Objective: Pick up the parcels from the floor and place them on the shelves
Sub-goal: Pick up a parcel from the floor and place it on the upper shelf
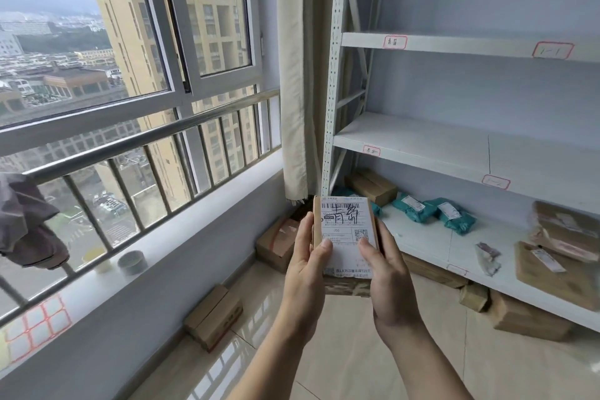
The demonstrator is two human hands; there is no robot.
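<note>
I hold a small cardboard parcel (344, 221) with a white shipping label facing me, at chest height in front of the shelf unit. My left hand (306, 260) grips its left edge and my right hand (388, 273) grips its right edge, both thumbs on the label. The white metal shelf unit (422, 143) stands to the right; its upper two shelves are bare. The lowest shelf (422, 237) carries teal bagged parcels (431, 209), brown boxes (373, 187) and brown paper parcels (558, 253).
Cardboard boxes lie on the tiled floor: one by the wall under the window (214, 315), one behind the held parcel (276, 243), others under the shelf unit (526, 318). A window sill with a tape roll (131, 262) and label sheets (35, 323) runs along the left.
</note>
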